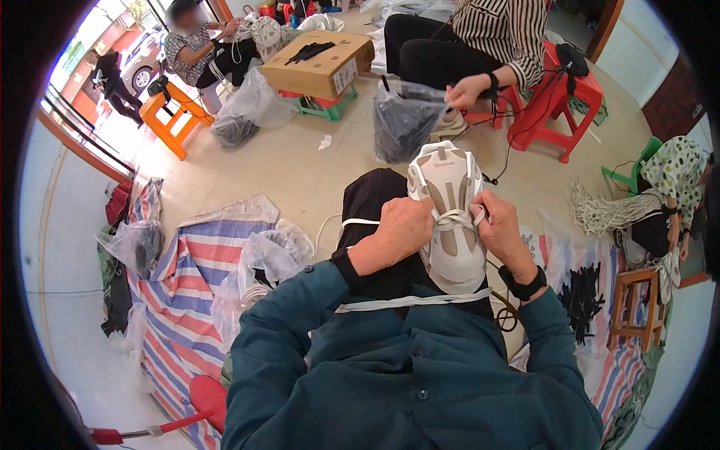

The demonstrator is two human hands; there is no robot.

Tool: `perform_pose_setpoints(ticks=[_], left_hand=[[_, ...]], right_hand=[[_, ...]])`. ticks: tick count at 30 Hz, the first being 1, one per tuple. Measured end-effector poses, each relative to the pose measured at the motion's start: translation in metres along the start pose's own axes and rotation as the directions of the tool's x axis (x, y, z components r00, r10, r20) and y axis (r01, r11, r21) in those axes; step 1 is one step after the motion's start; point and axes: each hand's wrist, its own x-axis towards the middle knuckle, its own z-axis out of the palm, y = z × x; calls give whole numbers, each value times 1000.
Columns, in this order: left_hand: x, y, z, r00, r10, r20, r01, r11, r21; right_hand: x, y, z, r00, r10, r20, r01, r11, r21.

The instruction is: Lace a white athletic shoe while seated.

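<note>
A white and beige sneaker [457,271] rests on my lap, its toe toward me and its tongue at the far end. A white shoelace [453,220] crosses the lower part of its lacing area. My left hand [401,229] is closed at the shoe's left edge, with lace trailing out to its left; its fingertips are partly hidden. At the right edge my right hand [499,227] pinches a piece of the lace near the eyelets. Another length of white lace [405,302] lies across my thighs, below the toe.
Ahead stands a cardboard box [319,67] with black strips on it. A co-worker's hand [469,91] holds a clear bag [409,124] of dark items. Striped sheeting [199,262] covers the floor at left. At right are black strips [583,296] and a wooden stool [636,311].
</note>
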Motion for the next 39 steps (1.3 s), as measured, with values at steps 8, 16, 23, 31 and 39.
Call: perform_pose_setpoints(ticks=[8,16,23,31,39], left_hand=[[-6,-7,-11,995,40,87,-34,997,-72],[-1,-13,-38,981,182,-64,-187,979,-80],[28,-10,-41,844,536,12,-533,836,133],[48,-15,-46,763,628,153,-646,744,169],[47,-25,-46,753,620,219,-639,769,20]], right_hand=[[-1,11,-12,988,81,135,-101,983,152],[26,-3,-41,983,-182,8,182,978,-104],[57,-27,-30,797,-443,410,585,733,-346],[93,-41,-35,517,-342,784,776,574,-261],[107,-52,-44,374,-213,903,703,700,-126]])
